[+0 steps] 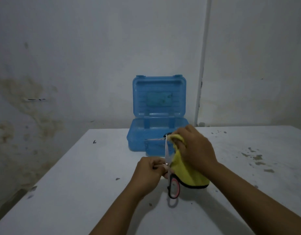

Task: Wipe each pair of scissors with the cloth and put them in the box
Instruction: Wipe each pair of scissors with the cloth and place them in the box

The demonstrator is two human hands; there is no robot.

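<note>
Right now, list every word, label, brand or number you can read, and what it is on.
No readable text anywhere.
Blue box: a greenish patch on the lid's inside, too blurred to read.
Scissors, yellow cloth: no visible markings.

Dim room, cool bluish light. White table point(78, 192) from 6 o'clock to centre, scuffed, dark flecks toward 3 o'clock. Pale plaster wall point(95, 48) behind, brown damp stains at 9 o'clock. White pipe point(204, 56) running vertically at 1 o'clock.
</note>
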